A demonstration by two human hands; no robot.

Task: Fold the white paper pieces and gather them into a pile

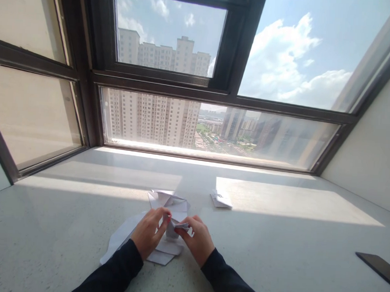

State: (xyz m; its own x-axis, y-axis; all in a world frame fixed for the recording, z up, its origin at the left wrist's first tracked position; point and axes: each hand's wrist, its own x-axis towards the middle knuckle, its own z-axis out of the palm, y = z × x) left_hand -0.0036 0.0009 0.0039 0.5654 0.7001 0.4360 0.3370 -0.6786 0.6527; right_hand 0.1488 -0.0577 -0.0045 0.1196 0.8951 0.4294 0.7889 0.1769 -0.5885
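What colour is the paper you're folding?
White, the folded paper between both hands, head view.

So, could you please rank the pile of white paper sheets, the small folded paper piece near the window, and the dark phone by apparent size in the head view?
1. pile of white paper sheets
2. dark phone — cut off by the frame edge, so unsure
3. small folded paper piece — farther from the camera, so unsure against the phone
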